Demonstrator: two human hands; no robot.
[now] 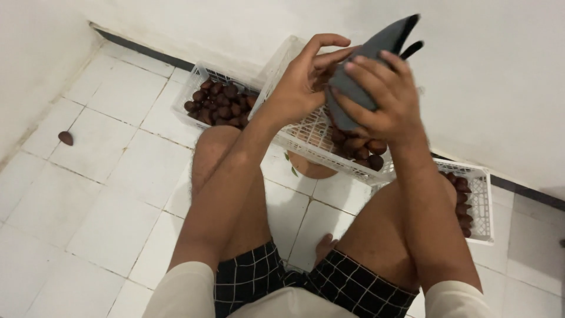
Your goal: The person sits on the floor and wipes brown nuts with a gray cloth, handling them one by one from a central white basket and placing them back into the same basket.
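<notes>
My right hand [382,94] grips a dark grey, folded glove-like piece [376,44] held up in front of me. Its black-edged opening points up and to the right. My left hand [303,73] touches the grey piece from the left, fingers curled at its edge. Both hands hover above a white plastic crate [306,138] tilted between my knees, with brown scaly fruits [359,147] in its right part.
A second white crate [194,88] full of brown fruits [220,103] stands at the back left by the wall. A third crate [482,200] with fruits sits at the right. One loose fruit [65,138] lies on the white tiled floor at the left. A wooden round piece [312,168] sits under the middle crate.
</notes>
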